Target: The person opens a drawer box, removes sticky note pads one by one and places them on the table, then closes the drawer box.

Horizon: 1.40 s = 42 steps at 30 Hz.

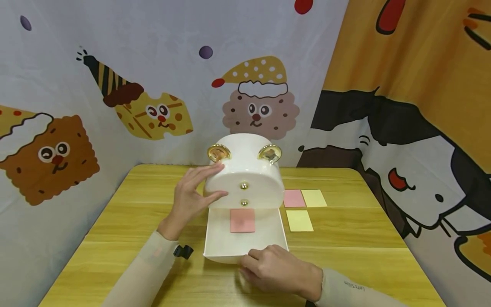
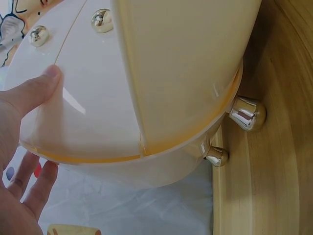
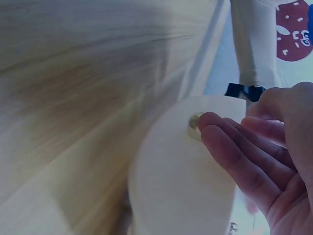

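A glossy white mini chest of drawers (image 1: 245, 147) with gold ear-like rings stands in the middle of the table. Its bottom drawer (image 1: 218, 245) is pulled out toward me, and a pink sticky note (image 1: 242, 221) lies inside. My left hand (image 1: 192, 192) holds the chest's left side, with the thumb (image 2: 41, 88) on the drawer front and the other fingers round the edge. At the drawer's front, my right hand (image 1: 274, 270) has its fingers curled at the gold knob (image 3: 195, 126), the fingertips overlapping it in the right wrist view.
Right of the chest, a pink sticky note (image 1: 294, 198) and a yellow one (image 1: 314, 198) lie side by side, with another yellow note (image 1: 299, 221) nearer me. Two gold knobs (image 1: 244, 186) sit on the upper drawer fronts. A printed curtain (image 1: 172, 64) hangs behind the wooden table (image 1: 345, 264).
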Available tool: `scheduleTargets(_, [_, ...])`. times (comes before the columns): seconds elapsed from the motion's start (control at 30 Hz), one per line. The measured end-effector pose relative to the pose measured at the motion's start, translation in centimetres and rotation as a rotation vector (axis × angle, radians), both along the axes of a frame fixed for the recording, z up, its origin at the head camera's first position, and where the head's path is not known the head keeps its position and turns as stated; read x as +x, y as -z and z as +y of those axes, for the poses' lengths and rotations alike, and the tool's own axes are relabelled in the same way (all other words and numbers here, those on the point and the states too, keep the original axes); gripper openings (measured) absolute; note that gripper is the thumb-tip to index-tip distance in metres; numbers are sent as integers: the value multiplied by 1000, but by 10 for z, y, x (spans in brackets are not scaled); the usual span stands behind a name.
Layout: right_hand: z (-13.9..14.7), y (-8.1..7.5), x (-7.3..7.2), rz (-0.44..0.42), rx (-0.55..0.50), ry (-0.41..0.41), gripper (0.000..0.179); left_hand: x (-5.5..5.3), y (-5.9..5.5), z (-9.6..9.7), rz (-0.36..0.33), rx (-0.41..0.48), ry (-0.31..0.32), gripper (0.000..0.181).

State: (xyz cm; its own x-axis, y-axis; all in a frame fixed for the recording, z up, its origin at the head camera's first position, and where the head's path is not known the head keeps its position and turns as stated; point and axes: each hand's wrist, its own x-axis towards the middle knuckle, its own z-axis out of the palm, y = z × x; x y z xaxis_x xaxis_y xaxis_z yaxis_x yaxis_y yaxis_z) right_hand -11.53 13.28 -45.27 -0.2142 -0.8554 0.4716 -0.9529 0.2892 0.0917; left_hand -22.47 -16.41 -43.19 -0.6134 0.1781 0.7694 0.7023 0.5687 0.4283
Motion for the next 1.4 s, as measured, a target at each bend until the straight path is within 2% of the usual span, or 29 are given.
scheduleTargets(0.2, [1,-10,-4,-120,-56,-35,16,-1,1,0,7,2,3,79])
scheduleTargets(0.5, [0,-29,-12,-215,-113,-28,12,-1,2,0,16,5,9,79])
scheduleTargets(0.73, [0,-40,-25,-238,-136,-19,13,0,0,0,26,10,13,80])
scheduleTargets(1.07, [3,-45,-41,-258,-104,32,8,0,0,1,14,13,15,80])
scheduleTargets(1.23, [2,-47,-48,-236,-64,68,9,0,1,0,10,6,7,80])
scheduleTargets(1.4, [2,-50,-55,-233,28,101,18,0,1,0,8,9,6,80])
